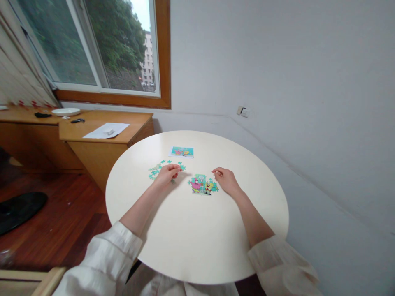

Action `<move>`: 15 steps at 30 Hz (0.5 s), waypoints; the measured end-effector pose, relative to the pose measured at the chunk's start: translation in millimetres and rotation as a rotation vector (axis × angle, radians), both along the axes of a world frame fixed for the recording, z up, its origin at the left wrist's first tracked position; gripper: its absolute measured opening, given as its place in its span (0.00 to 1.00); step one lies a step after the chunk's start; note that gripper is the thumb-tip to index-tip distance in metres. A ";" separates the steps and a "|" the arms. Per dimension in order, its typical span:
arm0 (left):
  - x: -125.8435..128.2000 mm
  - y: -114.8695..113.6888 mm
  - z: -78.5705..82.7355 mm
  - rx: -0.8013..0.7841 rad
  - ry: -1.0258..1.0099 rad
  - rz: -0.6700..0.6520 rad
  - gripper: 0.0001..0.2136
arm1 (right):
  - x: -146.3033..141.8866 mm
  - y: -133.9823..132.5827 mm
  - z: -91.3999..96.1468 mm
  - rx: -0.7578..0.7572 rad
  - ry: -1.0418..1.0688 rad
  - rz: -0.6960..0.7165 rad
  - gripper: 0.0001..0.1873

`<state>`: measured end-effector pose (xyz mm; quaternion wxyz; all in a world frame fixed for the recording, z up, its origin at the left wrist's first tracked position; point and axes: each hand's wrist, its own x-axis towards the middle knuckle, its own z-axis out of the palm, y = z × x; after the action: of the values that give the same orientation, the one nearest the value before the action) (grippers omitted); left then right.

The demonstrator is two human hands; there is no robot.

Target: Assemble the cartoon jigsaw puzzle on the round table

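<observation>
A partly joined jigsaw puzzle (201, 186) with cartoon figures lies flat on the round cream table (197, 238). Just left of it my left hand (168, 173) hovers, its fingers pinched at a small teal puzzle piece (182, 167). Loose puzzle pieces (156, 169) are scattered behind and to the left of that hand, which hides some of them. At the puzzle's right edge is my right hand (226, 180), with fingers loosely bent, thumb and forefinger slightly apart, and nothing seen between them. Farther back lies the reference picture card (182, 152).
A wooden desk (140, 123) stands beyond the table at the left, bearing a white sheet of paper (115, 129) and a white plate (66, 111). The wall (308, 123) runs close along the table's right side. A wooden chair part (51, 281) shows at lower left.
</observation>
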<state>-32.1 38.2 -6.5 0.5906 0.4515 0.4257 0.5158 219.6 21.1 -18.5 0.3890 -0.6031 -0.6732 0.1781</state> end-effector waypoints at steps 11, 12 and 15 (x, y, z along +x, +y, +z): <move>22.8 -15.6 -0.7 0.143 0.187 -0.065 0.03 | -47.4 -17.0 19.4 0.200 0.011 0.200 0.08; 23.3 -16.2 -0.4 0.158 0.191 -0.075 0.04 | -50.3 -18.2 20.0 0.199 -0.003 0.224 0.07; 25.1 -17.6 -0.2 0.190 0.208 -0.102 0.04 | -55.5 -20.1 20.1 0.207 -0.022 0.276 0.06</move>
<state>-7.0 20.6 -6.7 0.5236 0.5774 0.4103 0.4734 164.1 0.9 1.6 0.4133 -0.4638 -0.7686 0.1528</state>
